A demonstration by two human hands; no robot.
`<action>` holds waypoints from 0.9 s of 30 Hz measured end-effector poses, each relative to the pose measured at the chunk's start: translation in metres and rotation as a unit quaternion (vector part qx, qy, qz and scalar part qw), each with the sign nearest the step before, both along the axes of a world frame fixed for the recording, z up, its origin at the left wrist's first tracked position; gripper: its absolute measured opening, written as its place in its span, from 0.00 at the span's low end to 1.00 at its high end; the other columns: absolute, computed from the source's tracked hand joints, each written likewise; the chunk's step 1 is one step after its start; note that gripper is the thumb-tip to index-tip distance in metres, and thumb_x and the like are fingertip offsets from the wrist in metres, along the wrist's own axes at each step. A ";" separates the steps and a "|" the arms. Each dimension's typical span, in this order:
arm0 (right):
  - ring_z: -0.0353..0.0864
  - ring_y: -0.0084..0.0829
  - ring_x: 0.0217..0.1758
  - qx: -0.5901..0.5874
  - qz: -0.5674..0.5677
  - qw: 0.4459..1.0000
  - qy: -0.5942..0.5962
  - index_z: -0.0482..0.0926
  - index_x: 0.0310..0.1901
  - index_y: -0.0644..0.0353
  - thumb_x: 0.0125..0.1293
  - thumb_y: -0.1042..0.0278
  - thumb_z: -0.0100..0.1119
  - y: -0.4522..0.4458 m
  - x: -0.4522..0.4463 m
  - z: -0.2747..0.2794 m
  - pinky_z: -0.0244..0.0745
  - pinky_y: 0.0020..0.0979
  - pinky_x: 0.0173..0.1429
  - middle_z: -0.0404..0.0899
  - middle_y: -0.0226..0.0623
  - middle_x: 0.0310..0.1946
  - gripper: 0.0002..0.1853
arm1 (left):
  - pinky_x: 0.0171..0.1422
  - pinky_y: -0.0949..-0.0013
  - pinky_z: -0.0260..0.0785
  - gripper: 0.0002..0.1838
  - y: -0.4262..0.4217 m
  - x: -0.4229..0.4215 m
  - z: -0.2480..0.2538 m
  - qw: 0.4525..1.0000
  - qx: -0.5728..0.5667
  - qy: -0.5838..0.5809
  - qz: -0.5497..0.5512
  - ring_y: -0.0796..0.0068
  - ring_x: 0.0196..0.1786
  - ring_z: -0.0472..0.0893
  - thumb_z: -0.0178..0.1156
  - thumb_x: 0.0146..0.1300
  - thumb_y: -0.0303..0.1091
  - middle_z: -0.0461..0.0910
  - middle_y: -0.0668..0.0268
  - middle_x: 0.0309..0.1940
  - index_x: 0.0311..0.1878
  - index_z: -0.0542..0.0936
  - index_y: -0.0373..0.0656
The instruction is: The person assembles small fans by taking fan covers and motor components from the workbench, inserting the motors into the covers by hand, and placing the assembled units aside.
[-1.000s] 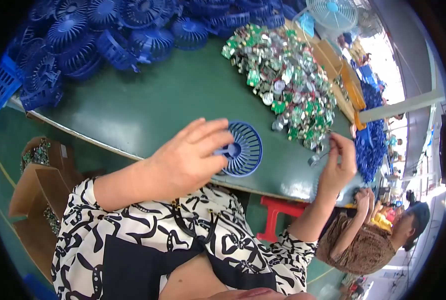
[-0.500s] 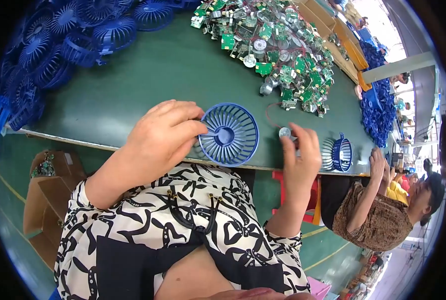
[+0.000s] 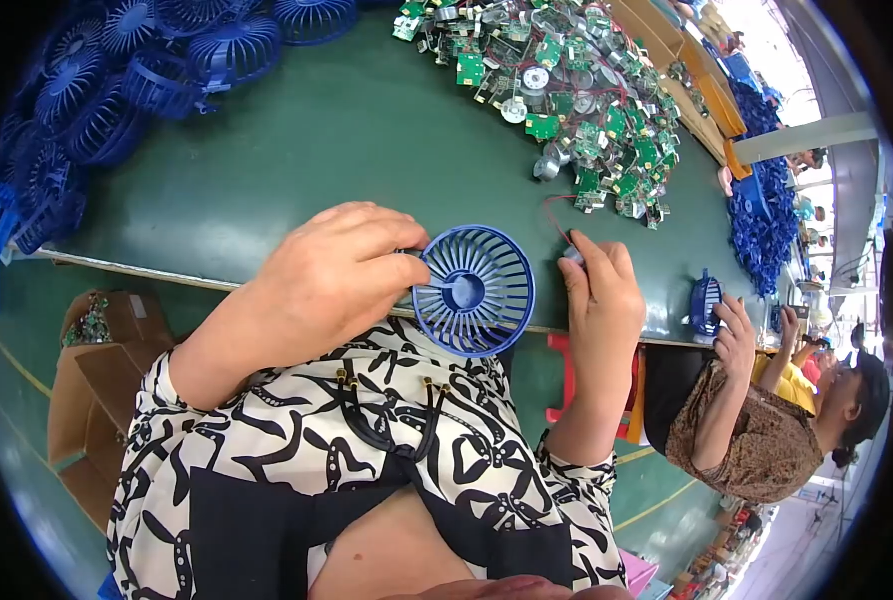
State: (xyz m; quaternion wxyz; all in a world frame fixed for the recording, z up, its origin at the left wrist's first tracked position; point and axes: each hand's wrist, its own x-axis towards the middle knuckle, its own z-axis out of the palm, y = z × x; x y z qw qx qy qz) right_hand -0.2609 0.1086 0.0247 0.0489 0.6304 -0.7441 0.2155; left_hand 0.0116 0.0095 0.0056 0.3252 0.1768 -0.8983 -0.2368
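My left hand (image 3: 342, 265) pinches the left rim of a round blue slatted cage (image 3: 465, 291), whose open side faces up over the front edge of the green table (image 3: 297, 140). Between the thumb and fingers of my right hand (image 3: 603, 290) is a small silver motor (image 3: 574, 254) with a thin red wire trailing up from it. The motor is to the right of the cage, apart from it. Beyond my right hand lies a pile of green circuit boards and motors (image 3: 577, 100).
Blue cages (image 3: 132, 75) are heaped at the upper left. Cardboard boxes (image 3: 102, 400) stand on the floor at left. At right, a co-worker (image 3: 737, 440) has a hand at another blue cage (image 3: 706, 303). A red stool (image 3: 559, 375) is below the table edge.
My right hand has brought the motor from beside the board pile down toward the front edge. My left hand has taken hold of the cage rim. The co-worker's hand has reached the other cage.
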 end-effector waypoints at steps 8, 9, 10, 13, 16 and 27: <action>0.78 0.28 0.29 -0.021 -0.071 0.988 -0.134 0.83 0.47 0.64 0.68 0.70 0.68 0.014 -0.017 -0.004 0.73 0.31 0.36 0.82 0.40 0.30 0.10 | 0.63 0.51 0.75 0.15 -0.001 0.000 -0.005 1.000 -0.006 0.021 0.001 0.50 0.54 0.82 0.69 0.50 0.21 0.83 0.56 0.51 0.43 0.83 0.41; 0.78 0.28 0.29 -0.022 -0.059 0.992 -0.106 0.83 0.47 0.64 0.66 0.70 0.68 0.015 -0.013 -0.003 0.73 0.31 0.36 0.81 0.39 0.30 0.10 | 0.62 0.52 0.75 0.15 -0.001 0.000 -0.005 1.000 -0.007 0.024 0.000 0.50 0.54 0.82 0.69 0.50 0.21 0.83 0.56 0.51 0.43 0.83 0.41; 0.77 0.29 0.28 -0.022 -0.047 0.996 -0.079 0.83 0.47 0.64 0.65 0.71 0.69 0.016 -0.007 0.000 0.73 0.31 0.36 0.81 0.39 0.31 0.11 | 0.61 0.52 0.75 0.15 -0.001 0.001 -0.006 1.000 -0.008 0.026 0.000 0.50 0.54 0.82 0.69 0.50 0.22 0.83 0.56 0.50 0.43 0.83 0.41; 0.76 0.30 0.28 -0.011 -0.033 0.998 -0.047 0.83 0.47 0.64 0.61 0.74 0.71 0.014 -0.003 0.001 0.73 0.31 0.37 0.78 0.39 0.32 0.13 | 0.59 0.52 0.75 0.15 -0.001 0.000 -0.004 1.000 -0.015 0.026 0.000 0.50 0.53 0.82 0.69 0.50 0.22 0.82 0.56 0.49 0.43 0.83 0.40; 0.77 0.32 0.30 -0.013 -0.004 0.995 -0.100 0.82 0.46 0.64 0.58 0.77 0.72 0.011 0.009 0.010 0.74 0.31 0.37 0.77 0.39 0.32 0.15 | 0.58 0.53 0.75 0.15 0.001 0.001 -0.005 1.000 0.002 0.026 -0.003 0.51 0.53 0.82 0.68 0.51 0.22 0.82 0.56 0.49 0.44 0.82 0.40; 0.77 0.40 0.38 0.036 0.272 0.962 0.016 0.82 0.45 0.61 0.50 0.72 0.75 -0.012 0.059 0.031 0.74 0.39 0.42 0.79 0.36 0.37 0.19 | 0.58 0.56 0.74 0.13 -0.001 0.002 -0.010 0.998 -0.008 0.060 -0.013 0.55 0.52 0.82 0.68 0.52 0.25 0.81 0.58 0.47 0.43 0.81 0.40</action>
